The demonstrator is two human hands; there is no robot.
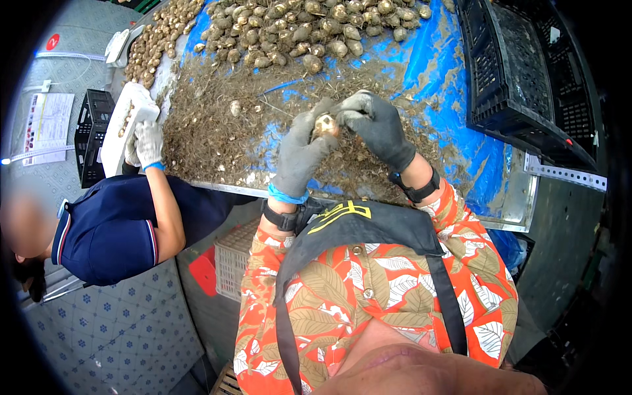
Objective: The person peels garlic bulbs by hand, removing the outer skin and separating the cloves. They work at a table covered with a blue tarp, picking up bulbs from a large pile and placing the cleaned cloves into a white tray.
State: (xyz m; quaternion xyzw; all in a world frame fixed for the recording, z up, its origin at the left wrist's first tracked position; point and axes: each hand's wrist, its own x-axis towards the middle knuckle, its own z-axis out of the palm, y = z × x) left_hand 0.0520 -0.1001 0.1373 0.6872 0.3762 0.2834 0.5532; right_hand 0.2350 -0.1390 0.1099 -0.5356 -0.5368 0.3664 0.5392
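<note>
My left hand [300,154], in a grey glove, grips a small taro corm [326,125] with a pale, partly peeled end facing up. Its fingers and thumb wrap around the corm's sides. My right hand [377,129], also gloved in grey, is bent in close at the corm's upper right, fingertips drawn together. Whether anything sits between those fingertips is hidden. Below both hands, the blue plastic sheet [429,74] is strewn with brown root fibres [212,131] and peel scraps. One loose corm [235,107] lies among the fibres to the left.
A large heap of corms [296,29] covers the table's far side; a cleaner pile [158,37] lies far left. Black plastic crates [508,94] stand at right. On the left, a co-worker's gloved hand [149,143] is at a white foam box [121,123]. The table's metal edge [232,189] runs before me.
</note>
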